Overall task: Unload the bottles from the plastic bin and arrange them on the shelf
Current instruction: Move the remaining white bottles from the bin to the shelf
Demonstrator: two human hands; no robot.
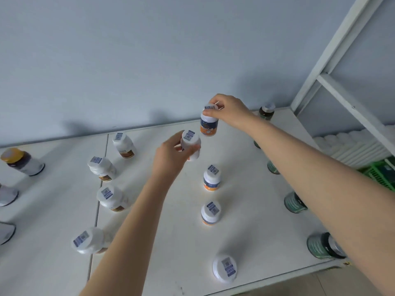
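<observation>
My right hand point(229, 110) grips the cap of a white bottle with a blue and orange label point(209, 126), held just above the back of the white shelf top point(171, 242). My left hand point(168, 159) holds a second white bottle point(191, 144) by its side, a little in front and to the left of the first. Below them a column of like white bottles stands upright point(211, 178), point(210, 212), point(224, 268). Another column of white bottles stands to the left point(124, 145), point(101, 167), point(111, 198). The plastic bin is partly visible as a green crate point(380, 174) at the right edge.
Dark green-labelled jars point(296, 202) run down the right side of the shelf top, partly hidden by my right arm. A yellow-capped jar point(21, 161) and grey-based bottles stand at the far left. A white shelf frame point(333, 67) rises at the right against the wall.
</observation>
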